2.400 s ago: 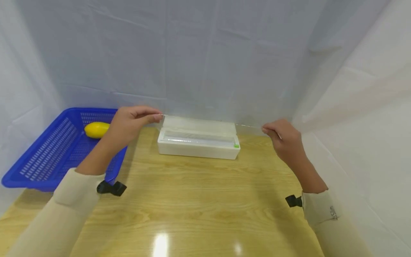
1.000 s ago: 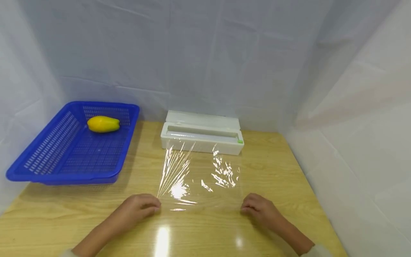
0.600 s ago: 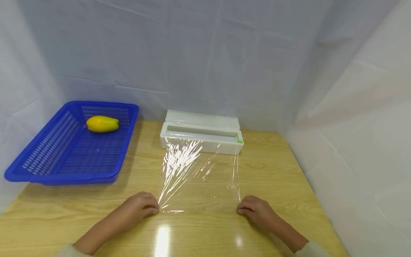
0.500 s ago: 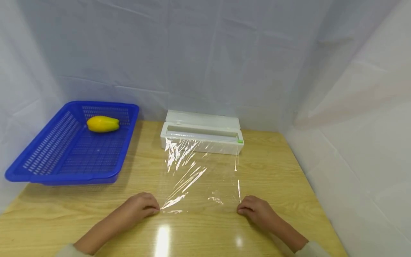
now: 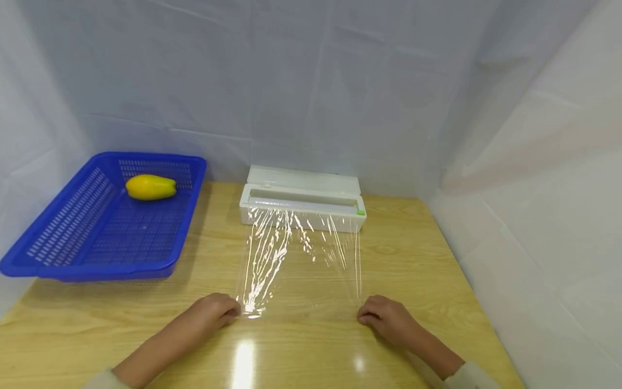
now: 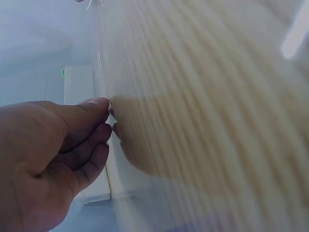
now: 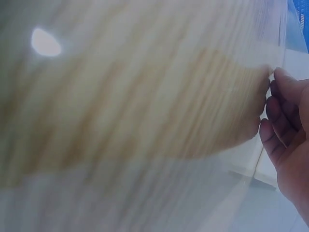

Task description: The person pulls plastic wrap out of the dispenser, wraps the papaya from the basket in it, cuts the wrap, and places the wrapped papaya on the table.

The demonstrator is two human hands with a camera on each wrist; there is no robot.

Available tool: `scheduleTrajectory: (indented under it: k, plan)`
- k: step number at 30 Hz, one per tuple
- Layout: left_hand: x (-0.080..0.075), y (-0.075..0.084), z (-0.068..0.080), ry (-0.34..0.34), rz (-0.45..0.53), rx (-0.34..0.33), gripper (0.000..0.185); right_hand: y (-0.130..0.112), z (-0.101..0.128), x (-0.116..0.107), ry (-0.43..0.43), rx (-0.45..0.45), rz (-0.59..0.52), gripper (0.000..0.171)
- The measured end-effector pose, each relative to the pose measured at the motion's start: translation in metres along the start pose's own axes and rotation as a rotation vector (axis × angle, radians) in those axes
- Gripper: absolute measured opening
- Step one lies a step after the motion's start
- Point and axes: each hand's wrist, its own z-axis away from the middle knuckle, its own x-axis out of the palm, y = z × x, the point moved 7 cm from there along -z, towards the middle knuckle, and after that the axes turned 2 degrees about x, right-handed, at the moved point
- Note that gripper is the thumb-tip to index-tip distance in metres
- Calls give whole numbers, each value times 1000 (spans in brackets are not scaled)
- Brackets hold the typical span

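Observation:
A clear sheet of cling film (image 5: 301, 265) stretches from the white cling film dispenser (image 5: 301, 221) toward the front of the table, with bright wrinkles on its left side. My left hand (image 5: 211, 313) pinches the near left corner of the film, fingertips down at the tabletop. At the near right corner my right hand (image 5: 389, 319) pinches the film the same way. Both wrist views show thumb and fingers of the left hand (image 6: 63, 150) and right hand (image 7: 289, 121) meeting right at the wood. The dispenser's lid (image 5: 303, 179) stands open, the roll (image 5: 301, 205) visible inside.
To the left is a blue plastic basket (image 5: 182, 237) with a yellow papaya-shaped fruit (image 5: 150, 187) in it. Pale sheeting (image 5: 311, 86) hangs behind the table (image 5: 291, 351) and along both sides. A small green slider (image 5: 360, 212) sits at the dispenser's right end.
Both hands have come from beside the dispenser down to the front of the table, drawing the film out. Over the last half second they barely move; the film's wrinkles shift.

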Motion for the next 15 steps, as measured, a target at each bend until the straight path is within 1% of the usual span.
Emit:
scheduleTrajectory:
  k: [1,2,6,9,13,15]
  plan:
    - [0,-1,0,-12,6,-21,14,0,0,0,-4,4,2,6]
    - [0,-1,0,-16,3,-29,15,0,0,0,-8,6,4,6]
    - [-2,2,4,8,-38,27,15,-1,0,0,-13,4,19,6]
    - [-3,3,8,13,-102,40,14,0,0,1,-15,11,17,5]
    - [-5,2,9,0,-167,-5,11,1,1,1,-15,12,26,6]
    - [-6,2,9,4,-175,-9,11,0,1,1,-10,1,37,5]
